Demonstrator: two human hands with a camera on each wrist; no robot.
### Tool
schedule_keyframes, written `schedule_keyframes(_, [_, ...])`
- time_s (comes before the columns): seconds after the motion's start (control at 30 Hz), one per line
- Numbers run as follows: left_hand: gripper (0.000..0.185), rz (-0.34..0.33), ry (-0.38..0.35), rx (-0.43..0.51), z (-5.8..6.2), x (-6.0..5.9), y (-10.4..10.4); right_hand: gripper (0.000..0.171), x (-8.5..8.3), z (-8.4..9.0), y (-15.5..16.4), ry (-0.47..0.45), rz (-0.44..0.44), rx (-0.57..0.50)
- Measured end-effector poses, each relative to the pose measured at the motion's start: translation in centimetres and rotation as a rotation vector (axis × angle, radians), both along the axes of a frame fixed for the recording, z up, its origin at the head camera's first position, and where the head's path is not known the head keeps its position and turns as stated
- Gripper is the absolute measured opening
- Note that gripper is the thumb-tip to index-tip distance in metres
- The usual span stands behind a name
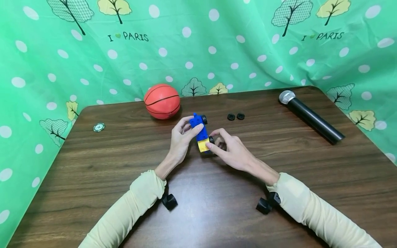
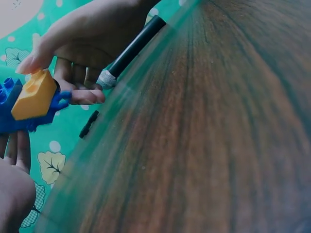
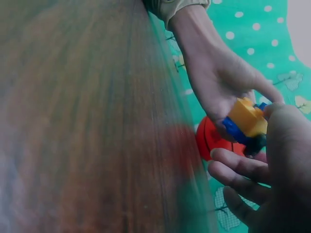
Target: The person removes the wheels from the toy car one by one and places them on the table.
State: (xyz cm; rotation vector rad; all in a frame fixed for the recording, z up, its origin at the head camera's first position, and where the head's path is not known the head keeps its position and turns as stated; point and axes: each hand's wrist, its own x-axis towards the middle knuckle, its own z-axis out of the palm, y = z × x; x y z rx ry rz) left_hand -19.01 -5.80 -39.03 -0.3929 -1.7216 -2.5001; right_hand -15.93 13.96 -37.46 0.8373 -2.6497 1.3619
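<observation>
A toy car [image 1: 200,130] of blue building blocks, with a yellow block [image 1: 203,145] at its near end, is held above the table. My left hand [image 1: 180,140] grips the blue body, its thumb lying across the top. At the yellow end, my right hand [image 1: 232,151] pinches the car, thumb on the block and index finger by a black wheel [image 1: 211,139]. Another black wheel [image 1: 204,119] is on the same side, farther up. The right wrist view shows the yellow block [image 3: 248,118] between both hands; the car's left side is mostly hidden.
Two loose black wheels [image 1: 236,116] lie beyond the right hand. A red ball [image 1: 162,101] sits at the table's back edge, and a microphone [image 1: 313,117] lies at the right. A poker chip [image 1: 99,127] is at the far left of the wooden table [image 1: 102,179].
</observation>
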Motion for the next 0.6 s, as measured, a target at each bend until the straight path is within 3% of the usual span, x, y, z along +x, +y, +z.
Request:
schedule_keyframes(0.23, [0.036, -0.013, 0.014, -0.094, 0.0, 0.2, 0.0, 0.023, -0.2, -0.1, 0.1, -0.042, -0.019, -0.002])
schedule_keyframes(0.4, [0.042, -0.006, 0.024, -0.185, -0.1, 0.3, -0.1, 0.028, -0.8, -0.2, 0.3, -0.059, -0.055, -0.108])
schedule_keyframes(0.6, [0.052, -0.013, 0.047, -0.217, -0.2, 0.1, 0.0, 0.029, -1.5, -0.3, -0.2, -0.076, -0.098, -0.220])
